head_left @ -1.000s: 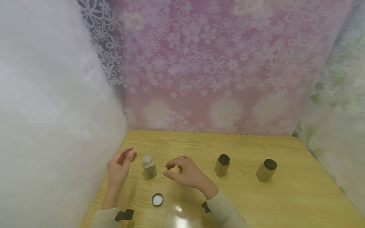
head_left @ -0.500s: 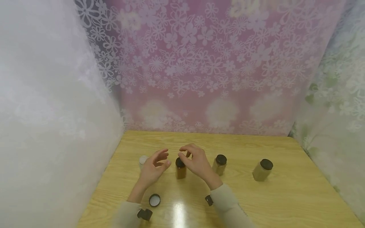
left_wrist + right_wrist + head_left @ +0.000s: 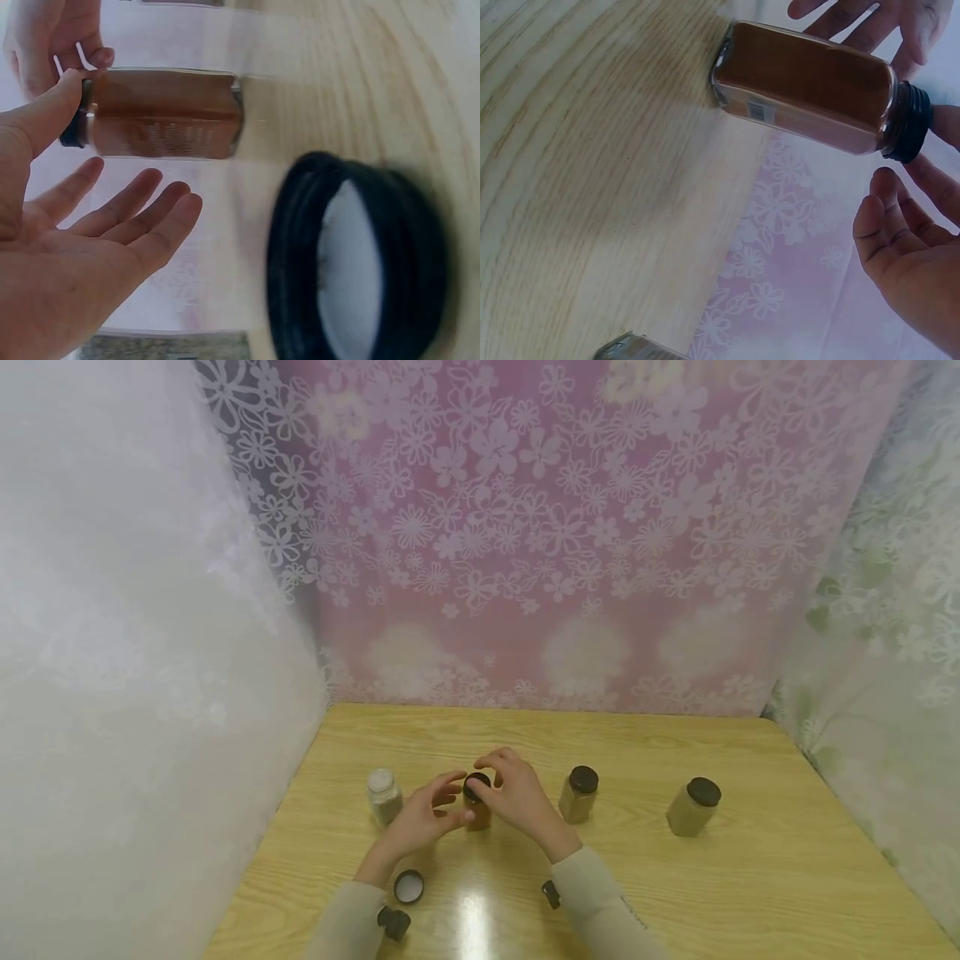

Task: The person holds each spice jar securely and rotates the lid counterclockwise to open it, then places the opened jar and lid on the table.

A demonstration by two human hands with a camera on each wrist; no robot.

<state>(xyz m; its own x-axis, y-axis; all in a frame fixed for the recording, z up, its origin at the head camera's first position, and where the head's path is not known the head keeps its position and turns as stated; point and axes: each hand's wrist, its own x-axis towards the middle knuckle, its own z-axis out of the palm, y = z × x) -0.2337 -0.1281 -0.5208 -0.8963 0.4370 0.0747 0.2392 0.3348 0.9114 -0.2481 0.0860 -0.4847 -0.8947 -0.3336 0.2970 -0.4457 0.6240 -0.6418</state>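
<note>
Standing upright on the wooden table (image 3: 675, 893), the brown spice jar (image 3: 477, 806) has its long axis vertical and its black cap (image 3: 473, 787) pointing straight up, right between your two hands; your right hand (image 3: 517, 797) curls its fingertips round that cap from the far side, holding it, while your left hand (image 3: 423, 814) lies relaxed with fingers spread, its thumb (image 3: 46, 112) touching the cap's edge and the rest clear of the glass; half a second ago both hands hovered apart above the jar, and now they've closed in on it; the jar itself hasn't shifted; to its left stands the uncapped pale jar (image 3: 384, 795), its loose black lid (image 3: 409, 887) lying white side up near your left wrist; two more capped jars (image 3: 579, 793) stand well off to the right.
</note>
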